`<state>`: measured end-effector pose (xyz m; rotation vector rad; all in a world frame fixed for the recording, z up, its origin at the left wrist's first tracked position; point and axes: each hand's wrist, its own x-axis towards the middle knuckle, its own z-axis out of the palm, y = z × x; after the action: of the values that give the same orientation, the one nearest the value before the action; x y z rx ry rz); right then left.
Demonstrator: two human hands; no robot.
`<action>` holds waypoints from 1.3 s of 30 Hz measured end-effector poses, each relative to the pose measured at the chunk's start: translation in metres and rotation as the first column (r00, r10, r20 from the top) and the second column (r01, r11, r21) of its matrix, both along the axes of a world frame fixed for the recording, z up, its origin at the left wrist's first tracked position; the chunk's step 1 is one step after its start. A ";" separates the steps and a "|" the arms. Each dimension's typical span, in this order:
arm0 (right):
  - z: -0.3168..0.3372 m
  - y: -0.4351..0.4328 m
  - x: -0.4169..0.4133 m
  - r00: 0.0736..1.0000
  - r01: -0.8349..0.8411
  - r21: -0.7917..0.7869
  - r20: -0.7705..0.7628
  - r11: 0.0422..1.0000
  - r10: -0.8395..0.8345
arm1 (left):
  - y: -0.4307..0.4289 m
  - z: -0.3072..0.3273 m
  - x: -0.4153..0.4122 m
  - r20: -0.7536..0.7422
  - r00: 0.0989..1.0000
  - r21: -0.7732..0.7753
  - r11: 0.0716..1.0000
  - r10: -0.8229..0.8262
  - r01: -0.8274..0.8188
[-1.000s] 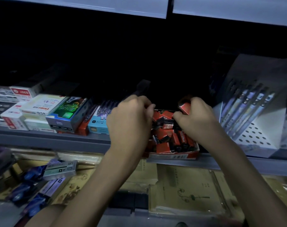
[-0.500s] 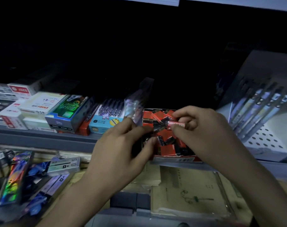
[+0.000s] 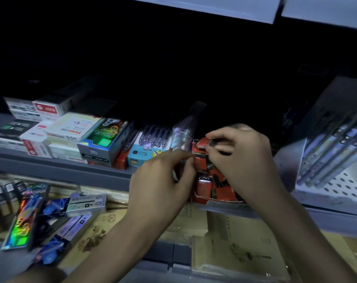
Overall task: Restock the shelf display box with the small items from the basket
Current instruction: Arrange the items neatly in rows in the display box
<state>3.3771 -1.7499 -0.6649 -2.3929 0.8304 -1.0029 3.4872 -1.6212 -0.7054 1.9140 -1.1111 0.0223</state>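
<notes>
A red display box (image 3: 202, 200) stands on the middle shelf, filled with several small red and black packs (image 3: 204, 186). My right hand (image 3: 242, 160) reaches over the box and pinches one small red pack (image 3: 204, 144) above its far end. My left hand (image 3: 163, 180) is at the box's left wall, fingers curled with thumb and fingertips close together; whether it grips anything is unclear. The basket is not in view.
Left of the box on the grey shelf (image 3: 51, 162) lie a blue pen box (image 3: 143, 155), a green and blue box (image 3: 104, 139) and white boxes (image 3: 71, 127). A white perforated pen stand (image 3: 336, 160) rises at the right. Below lie notebooks (image 3: 244, 252) and shiny packs (image 3: 24, 217).
The view has shifted left and down. My left hand drew back from over the box to its left side. My right hand stayed over the box with a small red pack.
</notes>
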 end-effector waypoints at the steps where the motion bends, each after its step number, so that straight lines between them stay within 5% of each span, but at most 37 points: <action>1: -0.001 -0.001 0.002 1.000 0.004 -0.038 -0.025 0.999 -0.005 | -0.001 0.000 0.001 -0.005 1.000 0.001 1.000 0.010 -0.010; 7: -0.002 0.005 0.007 0.986 0.040 -0.233 -0.150 0.972 -0.076 | -0.004 -0.003 0.005 0.052 0.999 0.040 0.999 0.006 -0.008; 13: 0.007 -0.003 -0.003 0.973 0.064 -0.150 -0.210 0.987 -0.095 | -0.004 0.000 0.005 0.115 0.992 0.071 0.996 -0.058 0.050; 19: 0.005 -0.013 -0.019 0.879 -0.019 -0.135 -0.475 0.991 -0.048 | -0.009 -0.002 0.006 0.237 0.971 0.108 0.994 -0.034 0.009; 25: 0.005 -0.024 -0.018 0.901 0.000 -0.132 -0.431 0.991 -0.057 | -0.021 -0.003 0.002 0.011 1.000 0.027 1.000 0.007 -0.007; 39: 0.001 -0.022 -0.020 0.977 0.094 -0.080 -0.185 0.992 -0.108 | -0.039 -0.008 0.000 -0.034 0.994 -0.015 0.994 0.105 -0.106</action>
<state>3.3571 -1.7723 -0.6643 -2.5593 1.0085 -0.8645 3.4873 -1.6598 -0.7137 1.9494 -0.9840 0.0584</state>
